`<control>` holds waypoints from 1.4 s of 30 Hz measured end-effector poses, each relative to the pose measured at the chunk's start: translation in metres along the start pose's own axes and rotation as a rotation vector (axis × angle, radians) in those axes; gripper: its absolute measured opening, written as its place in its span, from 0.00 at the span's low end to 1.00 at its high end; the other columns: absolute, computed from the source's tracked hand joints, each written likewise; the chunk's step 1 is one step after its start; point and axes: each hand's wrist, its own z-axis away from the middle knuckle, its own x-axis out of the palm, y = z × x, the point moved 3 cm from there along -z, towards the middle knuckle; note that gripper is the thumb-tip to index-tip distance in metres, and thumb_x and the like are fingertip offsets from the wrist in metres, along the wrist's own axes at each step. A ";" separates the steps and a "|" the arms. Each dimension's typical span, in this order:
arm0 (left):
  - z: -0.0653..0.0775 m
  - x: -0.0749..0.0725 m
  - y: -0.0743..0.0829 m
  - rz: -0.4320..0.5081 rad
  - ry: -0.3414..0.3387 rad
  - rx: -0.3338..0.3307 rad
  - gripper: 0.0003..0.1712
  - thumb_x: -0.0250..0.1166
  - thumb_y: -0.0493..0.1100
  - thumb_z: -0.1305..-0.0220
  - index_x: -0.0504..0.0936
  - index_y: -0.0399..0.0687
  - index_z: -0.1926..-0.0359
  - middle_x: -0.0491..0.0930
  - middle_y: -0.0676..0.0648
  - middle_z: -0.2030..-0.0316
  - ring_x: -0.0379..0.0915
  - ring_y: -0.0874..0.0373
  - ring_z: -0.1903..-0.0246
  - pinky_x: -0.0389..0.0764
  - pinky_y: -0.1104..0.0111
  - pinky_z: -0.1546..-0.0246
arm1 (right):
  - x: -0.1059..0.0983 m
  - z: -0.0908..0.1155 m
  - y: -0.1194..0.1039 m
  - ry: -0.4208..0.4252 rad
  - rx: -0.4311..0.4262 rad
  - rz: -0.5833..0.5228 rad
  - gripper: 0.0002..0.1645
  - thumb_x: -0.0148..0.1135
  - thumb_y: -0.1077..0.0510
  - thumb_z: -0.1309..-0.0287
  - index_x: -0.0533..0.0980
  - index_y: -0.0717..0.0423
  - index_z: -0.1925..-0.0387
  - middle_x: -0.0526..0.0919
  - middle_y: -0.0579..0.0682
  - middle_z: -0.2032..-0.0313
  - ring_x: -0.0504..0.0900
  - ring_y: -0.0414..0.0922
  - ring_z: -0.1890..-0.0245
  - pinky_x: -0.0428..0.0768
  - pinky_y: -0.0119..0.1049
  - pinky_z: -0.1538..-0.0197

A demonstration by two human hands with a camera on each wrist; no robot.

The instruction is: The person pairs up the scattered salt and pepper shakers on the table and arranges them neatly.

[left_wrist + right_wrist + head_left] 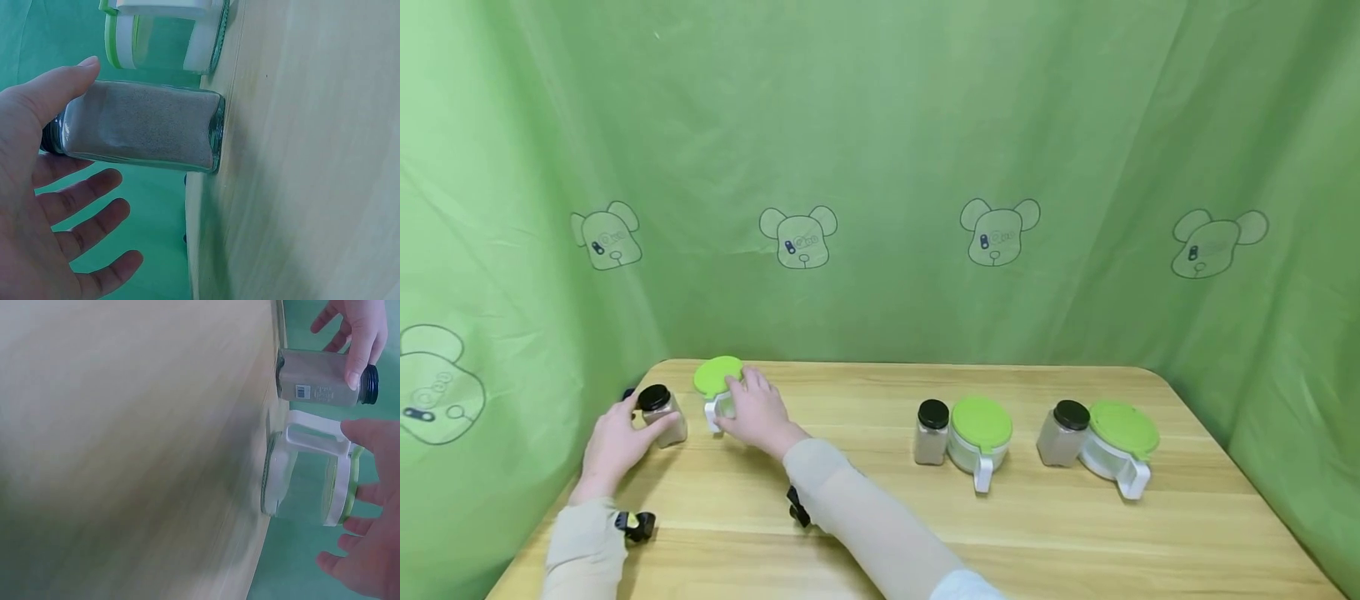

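At the table's far left stands a square glass jar [140, 125] with a black lid [654, 397], filled with greyish-brown powder. My left hand [613, 450] holds it near the lid between thumb and index finger; the other fingers are spread apart. Just right of it is a clear glass pot [300, 487] with a green lid [718, 376] and a white handle [315, 432]. My right hand [760, 411] lies along this pot's right side, thumb by the handle's top and loosely bent fingers at the lid's rim. The fingers partly hide the pot in the head view.
Toward the right, a black-lidded jar [931, 446] stands beside a green-lidded pot [982, 422]. Farther right are another black-lidded jar [1060, 446] and another green-lidded pot [1122, 429]. Green curtains [880, 125] surround the wooden table [850, 400] at back and sides.
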 end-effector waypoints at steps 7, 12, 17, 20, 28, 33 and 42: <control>0.001 0.000 -0.002 -0.001 0.006 0.004 0.56 0.61 0.67 0.39 0.55 0.25 0.31 0.62 0.19 0.37 0.61 0.23 0.40 0.66 0.34 0.43 | 0.001 0.001 0.001 0.007 -0.001 0.031 0.42 0.56 0.33 0.38 0.60 0.43 0.28 0.58 0.50 0.26 0.57 0.47 0.25 0.63 0.44 0.27; -0.001 -0.001 -0.002 0.009 0.032 0.032 0.52 0.62 0.65 0.39 0.60 0.26 0.32 0.67 0.20 0.40 0.65 0.24 0.43 0.69 0.36 0.46 | -0.001 0.002 0.003 0.016 0.015 -0.002 0.41 0.55 0.31 0.39 0.62 0.44 0.30 0.59 0.50 0.26 0.57 0.45 0.25 0.63 0.45 0.27; -0.002 -0.004 -0.002 0.004 0.057 0.052 0.50 0.64 0.64 0.39 0.63 0.27 0.34 0.71 0.21 0.43 0.69 0.25 0.46 0.72 0.37 0.50 | -0.001 0.003 0.005 0.047 0.009 -0.025 0.46 0.53 0.26 0.42 0.63 0.46 0.31 0.60 0.49 0.27 0.58 0.45 0.26 0.64 0.48 0.28; -0.003 -0.005 -0.002 -0.002 0.049 0.048 0.50 0.63 0.65 0.39 0.63 0.27 0.34 0.71 0.22 0.43 0.69 0.26 0.46 0.73 0.38 0.50 | 0.000 0.002 0.006 0.063 0.006 -0.023 0.47 0.52 0.23 0.43 0.64 0.47 0.32 0.61 0.47 0.27 0.59 0.44 0.26 0.65 0.49 0.29; -0.002 -0.006 -0.005 -0.010 0.035 0.038 0.52 0.63 0.65 0.39 0.61 0.26 0.33 0.71 0.22 0.44 0.70 0.27 0.48 0.74 0.39 0.52 | 0.002 -0.002 0.004 0.081 -0.004 0.011 0.47 0.54 0.23 0.46 0.64 0.48 0.36 0.64 0.47 0.29 0.61 0.44 0.27 0.66 0.47 0.29; 0.000 -0.004 -0.005 -0.010 0.031 0.038 0.50 0.63 0.64 0.39 0.62 0.28 0.33 0.74 0.23 0.47 0.74 0.32 0.51 0.76 0.43 0.56 | 0.001 -0.004 0.001 0.110 0.016 0.033 0.49 0.53 0.22 0.46 0.63 0.51 0.36 0.71 0.48 0.33 0.67 0.44 0.31 0.68 0.44 0.30; -0.002 0.000 -0.004 0.006 0.026 0.040 0.51 0.63 0.65 0.39 0.61 0.28 0.32 0.71 0.23 0.43 0.69 0.27 0.46 0.72 0.39 0.49 | 0.014 -0.010 0.003 0.082 0.133 -0.123 0.59 0.61 0.25 0.50 0.54 0.54 0.27 0.68 0.51 0.34 0.68 0.46 0.33 0.72 0.42 0.34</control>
